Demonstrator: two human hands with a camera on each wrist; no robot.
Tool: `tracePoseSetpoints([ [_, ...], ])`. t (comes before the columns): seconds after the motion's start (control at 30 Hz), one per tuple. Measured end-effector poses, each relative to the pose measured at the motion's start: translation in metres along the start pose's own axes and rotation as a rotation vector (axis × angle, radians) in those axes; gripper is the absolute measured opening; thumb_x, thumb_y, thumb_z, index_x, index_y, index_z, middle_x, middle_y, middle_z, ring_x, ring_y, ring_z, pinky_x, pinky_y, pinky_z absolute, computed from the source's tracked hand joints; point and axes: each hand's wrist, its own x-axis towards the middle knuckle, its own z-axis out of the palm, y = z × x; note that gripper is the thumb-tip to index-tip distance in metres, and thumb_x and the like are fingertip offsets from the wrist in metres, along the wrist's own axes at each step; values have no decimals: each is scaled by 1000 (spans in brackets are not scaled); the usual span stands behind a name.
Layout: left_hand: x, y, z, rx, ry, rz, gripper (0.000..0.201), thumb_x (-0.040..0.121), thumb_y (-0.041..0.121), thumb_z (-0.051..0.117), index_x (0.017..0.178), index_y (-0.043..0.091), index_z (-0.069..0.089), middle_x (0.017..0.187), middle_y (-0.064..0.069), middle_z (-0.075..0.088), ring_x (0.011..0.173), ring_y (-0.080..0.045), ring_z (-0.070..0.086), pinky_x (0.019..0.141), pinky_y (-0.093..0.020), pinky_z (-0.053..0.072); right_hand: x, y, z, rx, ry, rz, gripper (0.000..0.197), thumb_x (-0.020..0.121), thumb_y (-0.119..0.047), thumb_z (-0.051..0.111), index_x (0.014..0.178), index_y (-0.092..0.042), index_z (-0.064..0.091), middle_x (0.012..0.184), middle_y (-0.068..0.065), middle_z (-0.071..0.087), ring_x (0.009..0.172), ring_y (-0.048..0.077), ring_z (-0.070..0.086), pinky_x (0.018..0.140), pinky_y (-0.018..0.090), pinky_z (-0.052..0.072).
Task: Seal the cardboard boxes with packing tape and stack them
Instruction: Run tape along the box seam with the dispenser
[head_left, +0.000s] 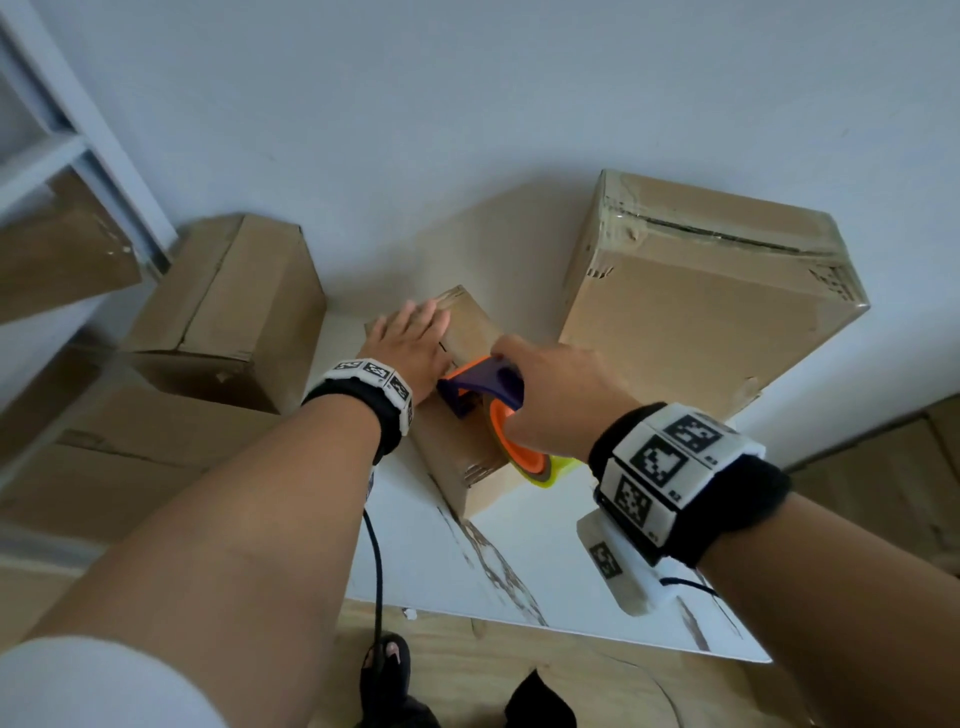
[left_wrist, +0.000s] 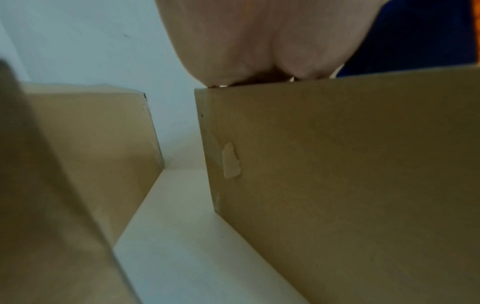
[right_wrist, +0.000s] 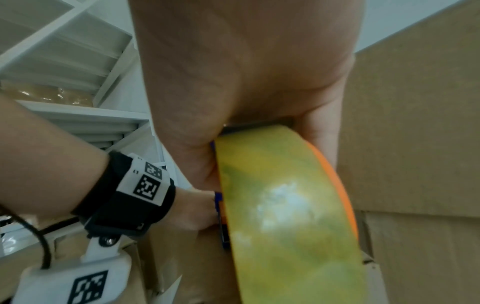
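The fingers (head_left: 423, 317) of the left hand (head_left: 408, 348) lie straight and flat on top of a small cardboard box (head_left: 467, 452), pressing its flaps down. In the left wrist view only the heel of that hand (left_wrist: 259, 47) shows, resting on the box's top edge above its plain side wall (left_wrist: 337, 174).

The right hand (head_left: 558, 395) grips a tape dispenser (head_left: 485, 387), its fingers curled around the blue and orange frame. A roll of yellowish packing tape (right_wrist: 291, 216) sits in the frame, close beneath the palm. The dispenser's front end rests on the box top just beside the left hand, near the centre seam.

The small box stands in the middle of a white surface (head_left: 545, 561) with a faint marbled vein. A taller box (head_left: 701, 306), its top seam already taped, stands just beside it on the right, against the wall. Another box (head_left: 228, 312) stands to the left, well apart.

What could go wrong, as a judgement: the left hand lies in the dispenser's likely path, so the tape could catch the fingers or stop short unless that hand slides away. If the pressing hand lifts too soon, the flaps could spring up and the tape would wrinkle or miss the seam. Whether tape has already stuck to the cardboard cannot be told.

Beyond the surface, more boxes crowd the left side under a white shelf unit (right_wrist: 78, 61). The wall (head_left: 467, 104) is plain pale blue-grey, and the floor (head_left: 571, 686) is light wood.
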Motion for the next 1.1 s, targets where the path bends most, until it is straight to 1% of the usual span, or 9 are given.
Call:
tracePoseSetpoints([
  [0.1,2,1,-4,6,-33,-10,59,101,41,26,153,24,3,160,5,-5,148,-18,-5,119,-42,2,-3,4,-3,40,5,20,30,75,-25,57,105,-28,58,89,0,63,82,27,60,67,33,52],
  [0.2,5,3,-5,-14,-84,-29,60,100,42,25,153,26,2,160,6,-7,147,-17,-7,119,-42,1,-2,7,-9,89,-15,26,30,74,-27,59,103,-28,67,86,0,65,81,24,61,70,35,56],
  [0.27,5,4,-6,-22,-102,-37,60,100,41,26,153,26,2,160,6,-8,147,-17,-8,119,-43,0,-3,6,-11,73,-33,10,29,74,-28,59,101,-27,70,82,0,66,77,22,61,65,31,54],
  [0.43,7,3,-8,-34,-118,-46,60,99,41,26,153,27,2,160,6,-8,147,-17,-8,119,-44,0,-6,7,-20,64,-52,3,17,74,-29,59,86,-26,70,66,-3,60,64,16,57,53,26,42],
  [0.53,8,3,-7,-29,-125,-54,59,100,40,25,152,27,1,160,6,-9,147,-17,-9,119,-44,0,-12,12,-21,45,-95,22,13,71,-31,61,80,-25,68,67,-2,60,65,18,57,53,27,41],
  [0.67,9,4,-7,-27,-133,-61,59,100,38,24,152,27,0,160,5,-11,147,-17,-10,119,-44,-1,-23,20,-19,60,-119,27,26,70,-32,59,93,-31,71,76,-4,65,70,17,61,57,30,52],
  [0.8,7,6,-9,-29,-139,-73,59,100,37,24,152,27,0,160,5,-11,147,-17,-10,119,-44,-2,-28,18,-21,36,-118,12,25,75,-34,60,97,-28,71,80,-3,67,71,17,64,64,33,59],
  [0.93,9,5,-7,-31,-134,-88,59,100,39,24,152,29,0,159,7,-12,147,-16,-10,117,-43,-3,-38,17,-24,-28,-130,-11,23,79,-35,62,96,-23,72,81,-1,67,71,17,63,62,27,55],
  [1.1,10,5,-7,-49,-141,-87,59,100,39,24,152,30,-2,159,8,-13,146,-14,-12,117,-43,-5,-54,25,-22,-55,-142,-34,29,81,-37,61,106,-27,69,83,-3,65,72,15,61,57,25,48],
])
